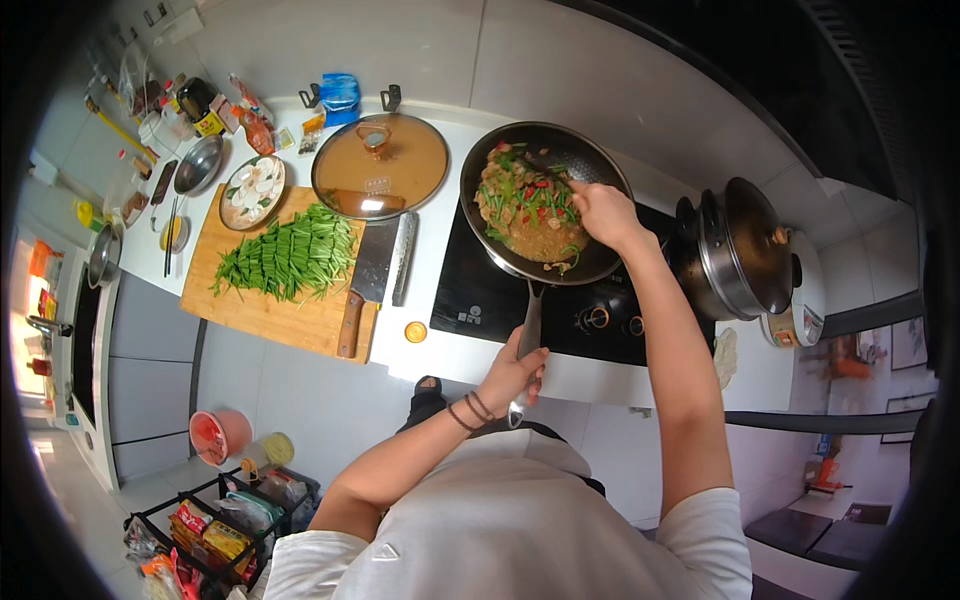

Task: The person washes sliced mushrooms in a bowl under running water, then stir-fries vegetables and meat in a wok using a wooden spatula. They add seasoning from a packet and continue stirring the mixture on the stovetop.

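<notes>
My left hand [517, 371] grips the grey handle of a frying pan [619, 180] over the black cooktop [480, 300]. In the pan lies a mix of meat pieces, green vegetables and red chili [529, 202], with liquid at its lower side. My right hand [604, 214] is closed around a dark utensil [544, 169] that reaches into the food; its working end is hidden there. To the left, cut green stalks [292, 251] lie on a wooden cutting board [262, 322] beside a patterned plate [253, 193]. A cleaver [371, 262] with a wooden handle rests across the board's right edge.
A glass pan lid [380, 165] lies behind the board. A lidded steel pot [739, 247] stands right of the pan. A steel bowl [199, 165], bottles and packets occupy the counter's far left. On the floor stand a pink bucket [219, 436] and a black rack [225, 525].
</notes>
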`<move>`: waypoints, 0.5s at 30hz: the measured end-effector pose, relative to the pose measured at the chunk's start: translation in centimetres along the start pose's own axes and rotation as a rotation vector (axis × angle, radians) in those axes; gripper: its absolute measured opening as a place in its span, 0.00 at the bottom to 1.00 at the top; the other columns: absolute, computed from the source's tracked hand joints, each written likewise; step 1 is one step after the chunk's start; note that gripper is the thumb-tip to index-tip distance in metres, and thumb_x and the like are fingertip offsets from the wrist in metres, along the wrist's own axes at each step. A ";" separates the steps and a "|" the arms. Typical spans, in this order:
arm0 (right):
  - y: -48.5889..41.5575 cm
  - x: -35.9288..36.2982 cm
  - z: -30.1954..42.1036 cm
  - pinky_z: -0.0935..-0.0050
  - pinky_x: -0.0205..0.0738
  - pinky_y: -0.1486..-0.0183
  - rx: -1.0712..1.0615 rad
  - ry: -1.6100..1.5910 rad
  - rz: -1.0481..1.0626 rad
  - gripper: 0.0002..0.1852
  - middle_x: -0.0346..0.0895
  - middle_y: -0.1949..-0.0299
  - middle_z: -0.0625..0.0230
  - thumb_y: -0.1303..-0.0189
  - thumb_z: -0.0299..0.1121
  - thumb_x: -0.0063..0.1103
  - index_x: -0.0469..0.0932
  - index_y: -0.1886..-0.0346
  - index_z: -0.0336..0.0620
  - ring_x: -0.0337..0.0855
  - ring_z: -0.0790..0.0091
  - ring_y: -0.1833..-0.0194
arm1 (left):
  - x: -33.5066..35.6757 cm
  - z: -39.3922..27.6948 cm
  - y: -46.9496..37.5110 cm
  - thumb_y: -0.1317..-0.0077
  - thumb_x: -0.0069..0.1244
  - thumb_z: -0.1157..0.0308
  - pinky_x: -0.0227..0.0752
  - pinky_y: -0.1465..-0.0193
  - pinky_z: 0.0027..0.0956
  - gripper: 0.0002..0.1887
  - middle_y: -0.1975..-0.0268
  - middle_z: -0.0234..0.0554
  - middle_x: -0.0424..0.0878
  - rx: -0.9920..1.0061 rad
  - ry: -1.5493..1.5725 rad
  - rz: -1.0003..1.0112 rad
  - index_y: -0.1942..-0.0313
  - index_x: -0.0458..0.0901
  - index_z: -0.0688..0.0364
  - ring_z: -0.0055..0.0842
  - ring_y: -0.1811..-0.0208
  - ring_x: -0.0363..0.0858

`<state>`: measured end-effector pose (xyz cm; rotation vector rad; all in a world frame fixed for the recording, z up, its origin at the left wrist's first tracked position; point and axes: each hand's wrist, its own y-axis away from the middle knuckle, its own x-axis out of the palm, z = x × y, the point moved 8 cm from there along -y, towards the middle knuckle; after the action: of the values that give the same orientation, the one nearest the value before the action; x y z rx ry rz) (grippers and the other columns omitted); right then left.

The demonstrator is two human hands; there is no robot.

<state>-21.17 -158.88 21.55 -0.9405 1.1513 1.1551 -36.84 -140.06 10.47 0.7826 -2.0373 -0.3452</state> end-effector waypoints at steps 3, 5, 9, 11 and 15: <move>2.1 -0.2 4.2 0.54 0.74 0.57 -0.232 0.239 0.169 0.16 0.80 0.69 0.50 0.43 0.27 0.49 0.78 0.52 0.39 0.81 0.49 0.61 | 0.1 -0.3 0.2 0.32 0.45 0.68 0.62 0.84 0.23 0.22 0.75 0.30 0.68 0.002 0.003 -0.006 0.40 0.59 0.51 0.17 0.85 0.66; 4.3 -2.0 4.6 0.56 0.74 0.62 -0.340 0.240 0.055 0.15 0.79 0.74 0.50 0.50 0.23 0.51 0.80 0.57 0.38 0.81 0.49 0.67 | 0.2 -0.1 0.1 0.32 0.45 0.68 0.62 0.84 0.23 0.21 0.75 0.31 0.69 0.015 0.012 -0.008 0.40 0.59 0.52 0.17 0.85 0.66; 8.2 -8.5 7.2 0.57 0.76 0.62 -0.240 0.215 0.130 0.14 0.79 0.76 0.50 0.52 0.21 0.50 0.81 0.62 0.38 0.82 0.50 0.68 | -0.3 0.2 -0.1 0.32 0.46 0.68 0.63 0.85 0.25 0.21 0.75 0.31 0.69 0.035 0.010 -0.034 0.41 0.61 0.52 0.18 0.85 0.67; 9.6 -7.5 9.2 0.58 0.77 0.63 -0.262 0.310 0.248 0.06 0.79 0.76 0.49 0.54 0.21 0.52 0.80 0.74 0.36 0.83 0.51 0.69 | -0.6 0.2 -0.1 0.32 0.46 0.68 0.63 0.86 0.25 0.20 0.75 0.32 0.69 0.043 0.024 -0.058 0.42 0.61 0.53 0.19 0.85 0.68; 6.9 -3.3 3.8 0.58 0.77 0.64 -0.156 0.359 0.042 0.06 0.79 0.75 0.48 0.52 0.23 0.51 0.79 0.76 0.35 0.83 0.50 0.68 | 0.8 0.7 -0.2 0.32 0.46 0.68 0.63 0.86 0.25 0.18 0.75 0.32 0.69 0.041 0.021 -0.014 0.44 0.62 0.53 0.19 0.85 0.68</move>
<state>-27.29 -154.62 25.59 -1.2864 1.3860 1.1509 -37.64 -140.79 10.54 0.8223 -2.0259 -0.3022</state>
